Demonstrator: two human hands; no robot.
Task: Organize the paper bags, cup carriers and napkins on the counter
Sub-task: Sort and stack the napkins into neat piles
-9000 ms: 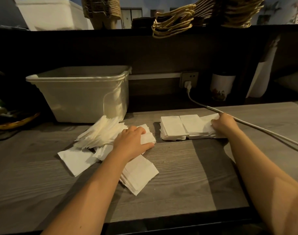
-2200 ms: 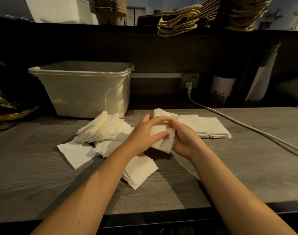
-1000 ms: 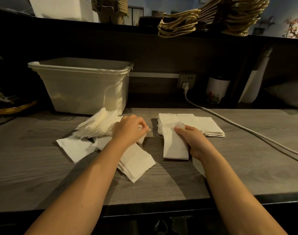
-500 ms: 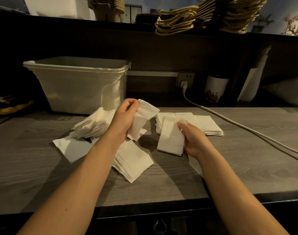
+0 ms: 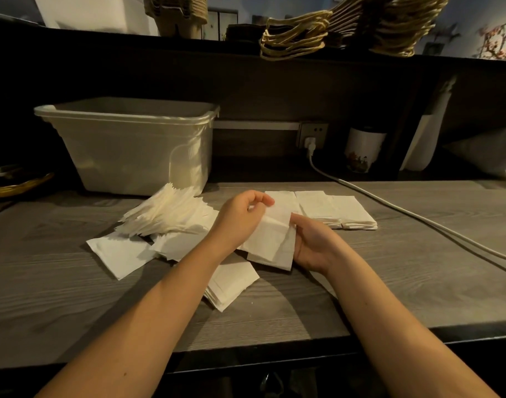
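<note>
Left hand (image 5: 243, 216) and right hand (image 5: 312, 245) both pinch a few napkins (image 5: 271, 239) between them, likely squaring them for the neat stack (image 5: 335, 209) just beyond

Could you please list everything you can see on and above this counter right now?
held napkins: small bundle, white, between both grips
napkin stacks: neat row, white, behind the grips
loose napkins: one heap, white, left of the grips
bin: one, cream, back left
cable: one, white, from wall socket rightwards
cup: one, white, back right
paper bags: several, gold handles, upper shelf
counter: one, grey wood
left grip: bare hand, pinching held napkins
right grip: bare hand, holding held napkins
</note>
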